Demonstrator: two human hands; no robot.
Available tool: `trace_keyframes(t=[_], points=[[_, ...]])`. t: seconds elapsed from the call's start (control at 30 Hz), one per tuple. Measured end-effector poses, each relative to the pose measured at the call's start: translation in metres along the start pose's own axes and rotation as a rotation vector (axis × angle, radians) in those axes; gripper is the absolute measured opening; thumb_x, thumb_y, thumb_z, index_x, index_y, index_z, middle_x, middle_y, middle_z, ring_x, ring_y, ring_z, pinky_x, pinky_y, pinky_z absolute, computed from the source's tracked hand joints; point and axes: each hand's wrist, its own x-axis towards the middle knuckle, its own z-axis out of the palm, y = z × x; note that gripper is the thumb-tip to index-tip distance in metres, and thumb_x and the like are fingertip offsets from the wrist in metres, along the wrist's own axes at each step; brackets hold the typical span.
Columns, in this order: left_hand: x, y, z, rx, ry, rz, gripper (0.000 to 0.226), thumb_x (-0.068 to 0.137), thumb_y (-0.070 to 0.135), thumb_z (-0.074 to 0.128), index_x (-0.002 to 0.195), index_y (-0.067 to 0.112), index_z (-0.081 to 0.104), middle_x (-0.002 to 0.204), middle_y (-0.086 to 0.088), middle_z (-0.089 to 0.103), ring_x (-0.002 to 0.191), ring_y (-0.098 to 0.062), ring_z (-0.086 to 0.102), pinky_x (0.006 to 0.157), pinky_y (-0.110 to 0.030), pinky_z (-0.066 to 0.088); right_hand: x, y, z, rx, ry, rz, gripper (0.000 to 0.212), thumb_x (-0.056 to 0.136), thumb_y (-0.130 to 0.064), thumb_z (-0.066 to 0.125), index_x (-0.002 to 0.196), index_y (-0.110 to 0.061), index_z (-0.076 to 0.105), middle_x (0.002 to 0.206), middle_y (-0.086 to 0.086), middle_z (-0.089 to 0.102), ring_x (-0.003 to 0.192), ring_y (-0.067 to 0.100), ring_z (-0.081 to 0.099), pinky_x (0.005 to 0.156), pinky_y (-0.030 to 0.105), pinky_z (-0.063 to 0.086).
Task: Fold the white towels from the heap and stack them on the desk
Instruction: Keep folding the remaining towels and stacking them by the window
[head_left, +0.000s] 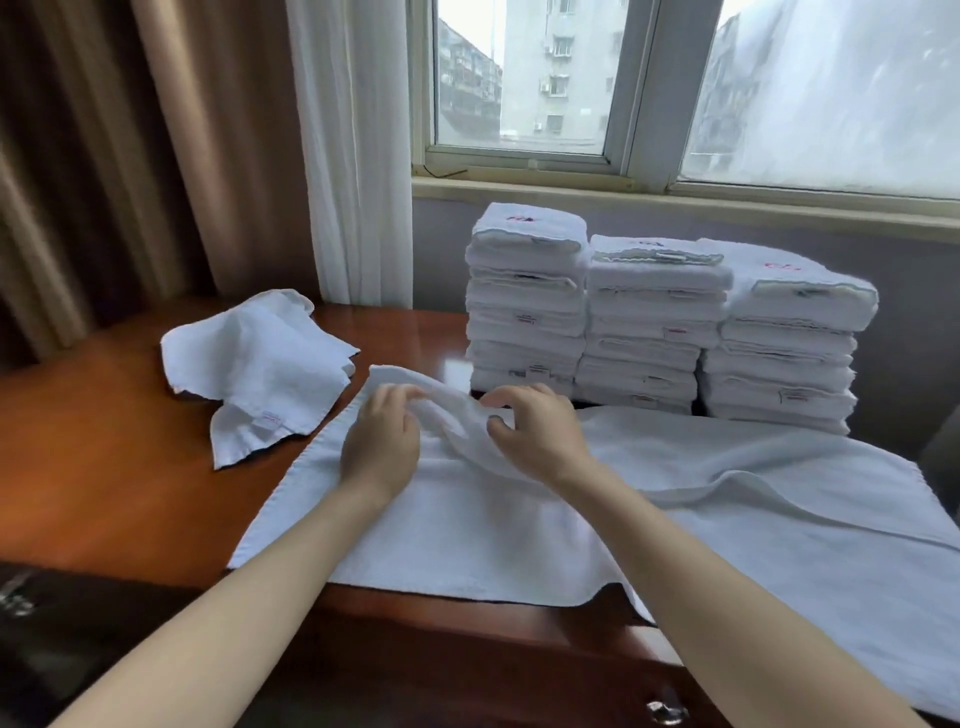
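- Towel work fills my screen: a big towel (467, 525) lies spread out on the desk (104, 467), right in front of me.
- Its near edge hangs a little over the front of the desk, and its right side runs off toward the edge of my view.
- The left hand (382, 441) rests on the big towel with its fingers curled, pinching a raised bump of cloth.
- The right hand (535, 431) is just beside it, and its thumb and fingers are curled around the same bump from the other side.
- A small towel (260, 364) lies crumpled on the desk to the left, near the big towel but apart from it. It has a little tag near its low corner.
- Three stacks (649, 322) of folded white towels stand side by side at the back of the desk, touching each other. The left one is the tallest.
- Behind the stacks I see a window (519, 78) with grey buildings outside.
- A white curtain (353, 156) hangs left of the window, and a brown curtain (104, 156) hangs further left.
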Motion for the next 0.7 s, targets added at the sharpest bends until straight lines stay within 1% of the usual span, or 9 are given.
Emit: trace_keyframes(t=[0.1, 0.17, 0.23, 0.3, 0.5, 0.57, 0.63, 0.67, 0.7], points=[[0.006, -0.022, -0.019, 0.036, -0.032, -0.113, 0.038, 0.095, 0.008, 0.047, 0.132, 0.017, 0.052, 0.136, -0.005, 0.050, 0.125, -0.026, 0.048, 0.097, -0.041, 0.045, 0.022, -0.022, 0.018, 0.056, -0.061, -0.001, 0.036, 0.092, -0.024, 0.053, 0.127, -0.027, 0.064, 0.128, -0.005, 0.065, 0.123, 0.021, 0.050, 0.102, 0.036, 0.039], [0.010, -0.033, -0.028, 0.066, -0.139, -0.174, 0.043, 0.096, 0.014, 0.050, 0.138, 0.017, 0.045, 0.140, -0.004, 0.048, 0.127, -0.026, 0.048, 0.099, -0.040, 0.044, 0.033, -0.030, 0.027, 0.085, -0.073, 0.018, 0.037, 0.092, -0.023, 0.053, 0.127, -0.027, 0.063, 0.129, -0.004, 0.064, 0.122, 0.022, 0.052, 0.101, 0.035, 0.041], [0.011, -0.040, -0.033, 0.184, -0.273, -0.192, 0.048, 0.095, 0.018, 0.050, 0.142, 0.019, 0.039, 0.143, -0.004, 0.046, 0.130, -0.026, 0.045, 0.101, -0.040, 0.042, 0.043, -0.034, 0.034, 0.101, -0.075, 0.026, 0.037, 0.092, -0.021, 0.051, 0.127, -0.028, 0.063, 0.130, -0.004, 0.063, 0.121, 0.021, 0.054, 0.097, 0.034, 0.045], [0.011, -0.043, -0.035, 0.312, -0.335, -0.167, 0.049, 0.093, 0.020, 0.048, 0.142, 0.021, 0.040, 0.141, -0.003, 0.047, 0.130, -0.025, 0.043, 0.100, -0.037, 0.042, 0.052, -0.036, 0.039, 0.094, -0.098, 0.017, 0.037, 0.093, -0.019, 0.049, 0.127, -0.028, 0.063, 0.130, -0.004, 0.063, 0.119, 0.021, 0.056, 0.094, 0.034, 0.047], [0.014, -0.035, -0.054, 0.415, -0.465, -0.173, 0.043, 0.086, 0.029, 0.056, 0.129, 0.023, 0.049, 0.134, -0.001, 0.045, 0.128, -0.023, 0.040, 0.099, -0.036, 0.040, 0.059, -0.039, 0.054, 0.025, -0.257, -0.013, 0.042, 0.091, -0.014, 0.051, 0.130, -0.026, 0.062, 0.139, -0.002, 0.056, 0.126, 0.022, 0.051, 0.101, 0.036, 0.043], [0.016, -0.028, -0.065, 0.496, -0.548, -0.188, 0.038, 0.083, 0.030, 0.060, 0.120, 0.021, 0.054, 0.123, -0.001, 0.049, 0.119, -0.023, 0.048, 0.090, -0.035, 0.044, 0.057, -0.041, 0.054, -0.006, -0.281, -0.030, 0.044, 0.087, -0.020, 0.057, 0.130, -0.031, 0.062, 0.137, -0.005, 0.058, 0.125, 0.021, 0.052, 0.099, 0.036, 0.045], [0.020, -0.019, -0.076, 0.583, -0.654, -0.208, 0.017, 0.079, 0.027, 0.062, 0.092, 0.018, 0.059, 0.095, -0.001, 0.055, 0.087, -0.021, 0.056, 0.068, -0.029, 0.043, 0.054, -0.045, 0.052, 0.028, -0.307, -0.034, 0.042, 0.082, -0.024, 0.062, 0.122, -0.034, 0.066, 0.129, -0.009, 0.063, 0.118, 0.017, 0.056, 0.092, 0.035, 0.050], [0.024, -0.015, -0.080, 0.594, -0.699, -0.236, 0.011, 0.079, 0.026, 0.060, 0.077, 0.016, 0.056, 0.079, 0.000, 0.054, 0.070, -0.019, 0.054, 0.059, -0.026, 0.039, 0.054, -0.048, 0.050, 0.041, -0.331, -0.036, 0.039, 0.081, -0.026, 0.062, 0.118, -0.034, 0.069, 0.123, -0.010, 0.065, 0.114, 0.016, 0.058, 0.089, 0.034, 0.052], [0.027, -0.013, -0.082, 0.584, -0.727, -0.281, 0.015, 0.081, 0.025, 0.056, 0.070, 0.015, 0.053, 0.069, 0.000, 0.054, 0.060, -0.017, 0.051, 0.057, -0.024, 0.038, 0.054, -0.050, 0.049, 0.042, -0.363, -0.042, 0.036, 0.080, -0.027, 0.061, 0.114, -0.032, 0.071, 0.119, -0.010, 0.067, 0.110, 0.017, 0.060, 0.087, 0.034, 0.053]])
